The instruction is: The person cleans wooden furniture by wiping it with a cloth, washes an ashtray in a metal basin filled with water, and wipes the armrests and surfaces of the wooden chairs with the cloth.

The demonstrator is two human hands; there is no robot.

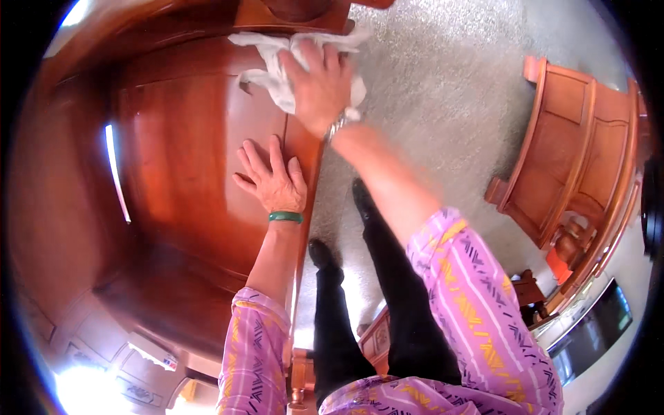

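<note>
My right hand (pixel 319 88) presses on a crumpled white cloth (pixel 272 54) at the front edge of a polished reddish-brown wooden bench (pixel 181 155); a metal watch or bracelet is on that wrist. The hand is slightly blurred, and part of the cloth lies hidden beneath it. Lower down, my left hand (pixel 274 179) rests palm down on the bench seat with its fingers spread, holding nothing. A green bangle (pixel 285 216) circles the left wrist.
The bench's wooden armrest (pixel 293 18) rises beyond the cloth. A grey speckled floor (pixel 441 88) runs along the bench's right side, under my feet. Another carved wooden piece of furniture (pixel 560 150) stands at the right, with a dark screen (pixel 591 332) at the lower right.
</note>
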